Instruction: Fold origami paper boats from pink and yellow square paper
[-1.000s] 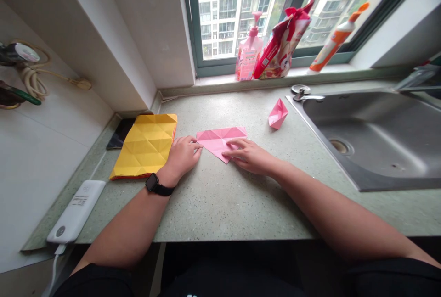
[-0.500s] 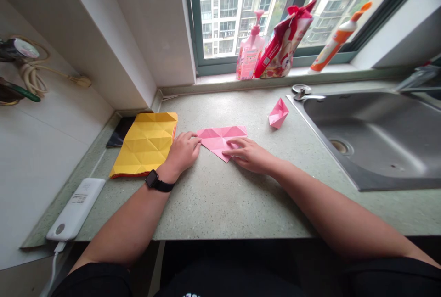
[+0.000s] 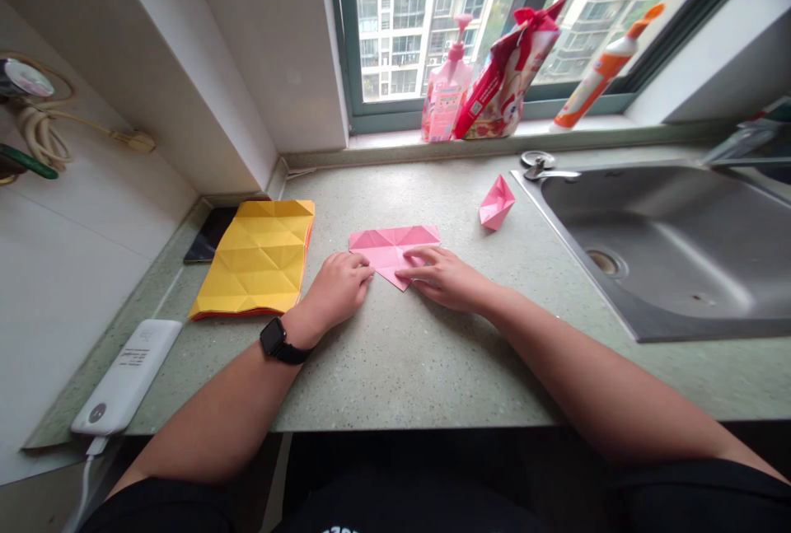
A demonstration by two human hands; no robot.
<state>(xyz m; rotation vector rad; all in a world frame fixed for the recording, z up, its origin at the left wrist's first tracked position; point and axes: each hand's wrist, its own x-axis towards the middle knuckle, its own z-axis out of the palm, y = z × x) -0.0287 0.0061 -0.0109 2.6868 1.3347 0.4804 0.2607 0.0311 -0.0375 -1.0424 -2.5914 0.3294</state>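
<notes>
A pink sheet of paper (image 3: 395, 240), creased and folded to a point toward me, lies flat on the speckled green counter (image 3: 395, 368). My left hand (image 3: 339, 287), a black watch on its wrist, is curled, with its fingertips pressed on the sheet's lower left edge. My right hand (image 3: 446, 278) lies on the sheet's right half, fingers stretched flat, index finger pointing left across the paper. A small folded pink paper figure (image 3: 496, 203) stands farther back to the right, apart from both hands.
A stack of creased yellow paper (image 3: 259, 257) lies left of my left hand, with a dark phone (image 3: 210, 234) behind it and a white power bank (image 3: 127, 376) at the counter's left edge. A steel sink (image 3: 667, 245) fills the right. A pink pump bottle (image 3: 446, 92), a red pouch (image 3: 503, 76) and an orange bottle (image 3: 602, 72) stand on the sill.
My left hand has slid a little to the right and toward me along the pink sheet's lower left edge. My right hand has stayed on the paper.
</notes>
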